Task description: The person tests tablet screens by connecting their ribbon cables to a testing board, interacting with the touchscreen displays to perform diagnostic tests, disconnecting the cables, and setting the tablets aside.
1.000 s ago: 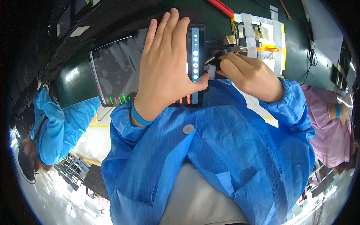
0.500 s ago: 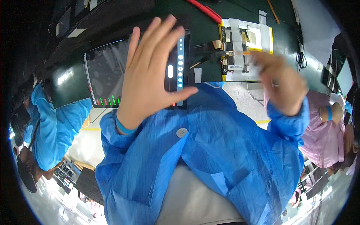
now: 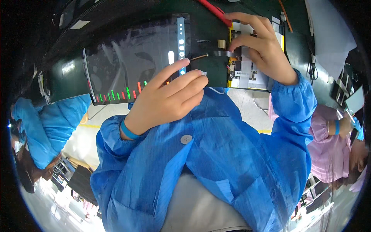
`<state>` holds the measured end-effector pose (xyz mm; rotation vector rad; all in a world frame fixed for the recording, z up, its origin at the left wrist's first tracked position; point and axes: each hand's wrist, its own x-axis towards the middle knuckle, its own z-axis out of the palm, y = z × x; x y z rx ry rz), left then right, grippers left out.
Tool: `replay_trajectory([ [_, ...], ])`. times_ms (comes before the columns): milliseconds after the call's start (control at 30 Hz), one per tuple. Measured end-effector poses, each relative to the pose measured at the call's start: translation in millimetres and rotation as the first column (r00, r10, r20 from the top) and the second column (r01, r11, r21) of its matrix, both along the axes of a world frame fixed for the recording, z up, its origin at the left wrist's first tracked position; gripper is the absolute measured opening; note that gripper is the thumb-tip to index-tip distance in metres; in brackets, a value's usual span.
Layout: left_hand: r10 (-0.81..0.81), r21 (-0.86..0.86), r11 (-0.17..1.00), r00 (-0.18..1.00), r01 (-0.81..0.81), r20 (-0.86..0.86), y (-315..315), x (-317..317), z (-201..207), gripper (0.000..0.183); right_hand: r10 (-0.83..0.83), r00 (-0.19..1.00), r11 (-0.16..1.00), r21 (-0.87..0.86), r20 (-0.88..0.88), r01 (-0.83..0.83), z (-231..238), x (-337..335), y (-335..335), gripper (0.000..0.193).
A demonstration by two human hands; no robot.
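Observation:
A dark display panel [image 3: 127, 62], lit with small coloured bars and a strip of round icons, lies left of an opened tablet body [image 3: 249, 81] with bare circuitry. Bent fingers of my left hand [image 3: 166, 94] rest at the panel's right edge. Its index tip meets a thin brown strip [image 3: 199, 57]; the thumb is hidden, and what the hand grips, if anything, is unclear. My right hand [image 3: 262, 46] hovers over the tablet body, fingers spread. One fingertip touches the board end of a dark ribbon cable [image 3: 220, 53]; another reaches a red pen [image 3: 212, 9].
A gold-coloured tab [image 3: 221, 43] stands out from the tablet's left edge. Black cable [image 3: 312, 71] lies coiled at the right of the dark green table. People in blue [image 3: 63, 120] and pink [image 3: 328, 154] clothing are at either side.
My left hand has lowered and its spread fingers have bent. My right hand has moved left onto the tablet body's ribbon cable. The display panel has shifted slightly up and left.

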<state>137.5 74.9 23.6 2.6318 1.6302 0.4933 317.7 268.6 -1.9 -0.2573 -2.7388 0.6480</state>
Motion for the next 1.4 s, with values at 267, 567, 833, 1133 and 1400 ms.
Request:
replay_trajectory([
  [267, 0.161, -0.096, 0.984, 0.977, -0.149, 0.137, 12.4, -6.4, 23.1, 0.041, 0.080, 0.993, 0.994, -0.080, 0.085, -0.074, -1.6, -17.8, 2.8, 0.029],
  [567, 0.160, 0.057, 0.985, 0.987, -0.160, 0.008, 74.0, 24.9, 9.1, 0.047, -0.167, 0.983, 0.978, 0.113, -0.077, 0.175, 15.1, 15.0, -5.9, 0.024],
  [833, -0.125, -0.005, 0.992, 0.987, 0.125, -0.105, 97.1, 36.5, 11.7, 0.020, -0.221, 0.970, 0.974, 0.032, -0.103, 0.226, -14.9, 55.7, -37.7, 0.038],
  [1133, -0.177, 0.153, 0.966, 0.965, 0.208, -0.191, 99.2, 41.2, 13.9, 0.003, -0.180, 0.966, 0.975, 0.100, -0.184, 0.201, -22.7, 57.4, -40.3, 0.033],
  [1400, -0.180, 0.182, 0.962, 0.973, 0.205, -0.144, 101.7, 39.3, 12.1, 0.004, -0.168, 0.972, 0.971, 0.141, -0.163, 0.192, -21.4, 57.3, -40.1, 0.036],
])
